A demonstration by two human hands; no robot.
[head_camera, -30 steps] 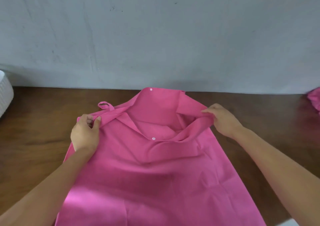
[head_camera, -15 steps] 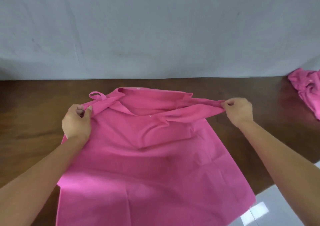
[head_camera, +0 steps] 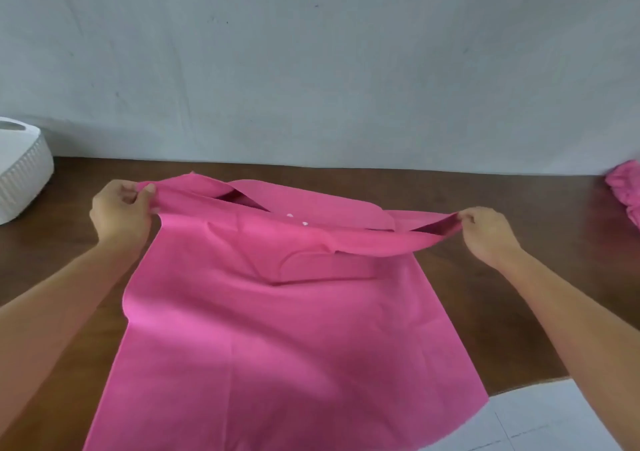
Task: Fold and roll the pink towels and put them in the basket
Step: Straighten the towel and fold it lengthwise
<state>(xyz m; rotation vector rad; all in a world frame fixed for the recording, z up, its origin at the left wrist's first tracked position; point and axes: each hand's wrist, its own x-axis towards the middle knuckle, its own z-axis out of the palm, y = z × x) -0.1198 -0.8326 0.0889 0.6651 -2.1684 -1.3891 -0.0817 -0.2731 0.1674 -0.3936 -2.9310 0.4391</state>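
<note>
A large pink towel lies spread over the brown table and hangs past its near edge. Its far edge is doubled over into a fold with two small white snaps showing. My left hand pinches the fold's left corner between thumb and curled fingers. My right hand pinches the right corner, and the fold is pulled taut between them, slightly lifted. A white ribbed basket stands at the far left of the table. More crumpled pink towel fabric lies at the far right edge.
A grey wall rises right behind the table. Pale tiled floor shows past the table's near right corner. Bare wood lies between the towel and the basket, and between the towel and the crumpled fabric.
Both hands have moved apart, pulling the folded far edge wide and taut. The view swung back left, bringing the basket into sight again.
</note>
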